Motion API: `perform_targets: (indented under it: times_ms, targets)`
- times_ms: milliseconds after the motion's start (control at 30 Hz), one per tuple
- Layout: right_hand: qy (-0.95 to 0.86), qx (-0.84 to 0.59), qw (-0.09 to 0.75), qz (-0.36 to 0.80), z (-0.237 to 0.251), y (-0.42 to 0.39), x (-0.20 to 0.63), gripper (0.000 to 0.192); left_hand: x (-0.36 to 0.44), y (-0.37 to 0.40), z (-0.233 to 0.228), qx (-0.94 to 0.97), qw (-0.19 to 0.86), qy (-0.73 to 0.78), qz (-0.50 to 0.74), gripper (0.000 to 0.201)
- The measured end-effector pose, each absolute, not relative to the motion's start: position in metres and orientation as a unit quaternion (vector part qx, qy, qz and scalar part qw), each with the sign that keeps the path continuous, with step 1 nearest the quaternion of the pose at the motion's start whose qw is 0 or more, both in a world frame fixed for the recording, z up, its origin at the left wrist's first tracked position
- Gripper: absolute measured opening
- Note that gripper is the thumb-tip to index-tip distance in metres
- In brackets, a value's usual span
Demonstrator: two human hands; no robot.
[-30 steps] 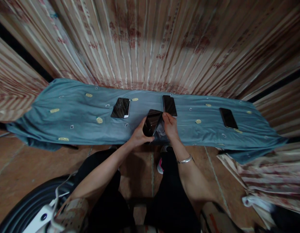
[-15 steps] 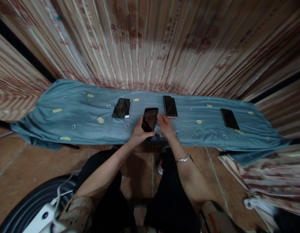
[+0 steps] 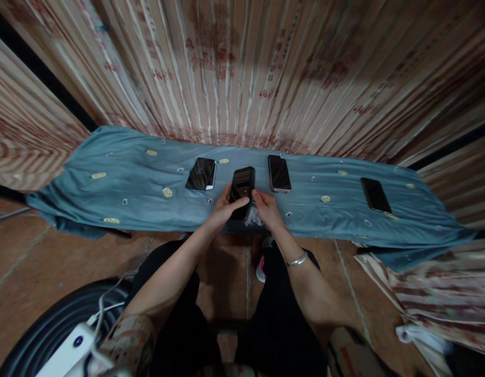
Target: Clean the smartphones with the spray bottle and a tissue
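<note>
A dark phone (image 3: 243,184) sits low over the blue cloth (image 3: 128,193) at its middle front, screen up. My left hand (image 3: 222,209) grips its lower left side. My right hand (image 3: 267,208) touches its lower right corner with thumb and fingers, and a small clear wrapper (image 3: 252,217) lies under that hand. Three other phones lie flat on the cloth: one stacked over a white one (image 3: 201,174) to the left, one (image 3: 279,173) just right of the held phone, and one (image 3: 375,195) far right.
The cloth covers a long low surface against a striped reddish curtain (image 3: 242,68). My knees in black trousers are below, over a brown tiled floor (image 3: 50,267). A dark round object with a white device and cable (image 3: 69,345) sits lower left. Patterned fabric (image 3: 431,293) lies lower right.
The held phone has turned from tilted to more upright and moved down toward the cloth, and both hands have come closer together around its lower end. The view has shifted slightly.
</note>
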State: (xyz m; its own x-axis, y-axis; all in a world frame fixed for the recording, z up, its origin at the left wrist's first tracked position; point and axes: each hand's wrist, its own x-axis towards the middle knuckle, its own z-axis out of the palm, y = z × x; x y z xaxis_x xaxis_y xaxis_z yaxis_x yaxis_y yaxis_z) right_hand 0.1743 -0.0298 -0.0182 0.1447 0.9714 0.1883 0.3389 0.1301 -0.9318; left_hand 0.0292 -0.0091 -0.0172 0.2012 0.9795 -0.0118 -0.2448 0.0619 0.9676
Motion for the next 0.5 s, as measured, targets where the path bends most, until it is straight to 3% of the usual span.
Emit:
perform_targets:
  times_ms: [233, 500]
  targets:
    - [-0.56, -0.57, 0.493, 0.343, -0.02, -0.026, 0.173, 0.057, 0.022, -0.004, -0.029, 0.346, 0.695, 0.378, 0.504, 0.038]
    - [-0.579, -0.565, 0.455, 0.373, -0.011, -0.033, 0.167, 0.061, 0.014, 0.007, -0.037, 0.327, 0.622, 0.434, 0.564, 0.025]
